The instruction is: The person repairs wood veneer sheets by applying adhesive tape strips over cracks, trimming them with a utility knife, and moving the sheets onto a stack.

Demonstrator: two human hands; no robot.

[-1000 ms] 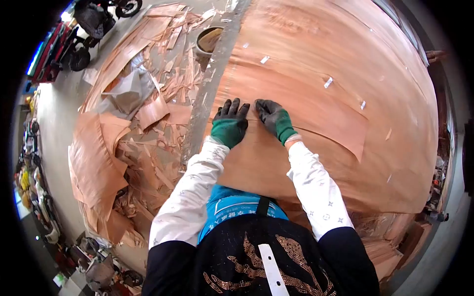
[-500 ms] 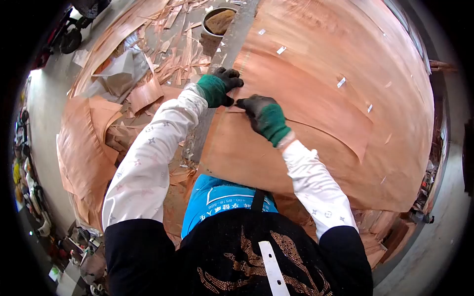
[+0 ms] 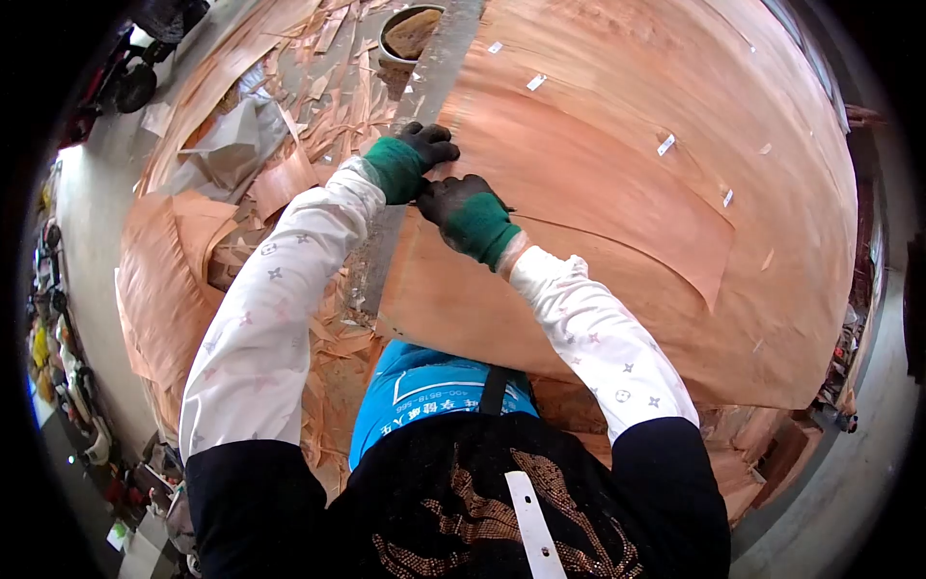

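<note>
My left hand [image 3: 413, 162], in a black-and-green glove, rests at the left edge of a large reddish wood veneer sheet [image 3: 598, 280], fingers spread on the edge. Right beside it, my right hand [image 3: 469, 214] is closed, with its fingertips at that same edge; what they pinch is hidden by the glove. A smaller veneer piece [image 3: 617, 183] with a curved, pointed end lies on top of the big sheet, its near edge running out from my right hand.
A grey board edge [image 3: 439, 72] runs along the sheet's left side. Torn veneer strips [image 3: 333, 87] cover the floor beyond it, near a round bucket [image 3: 410, 37] with a brown lump inside. Small white labels [image 3: 666, 145] dot the sheet. More veneer [image 3: 164, 285] is heaped at left.
My right hand has moved left along the sheet, up close to my left hand. My left hand has shifted slightly left. The view has shifted a little too.
</note>
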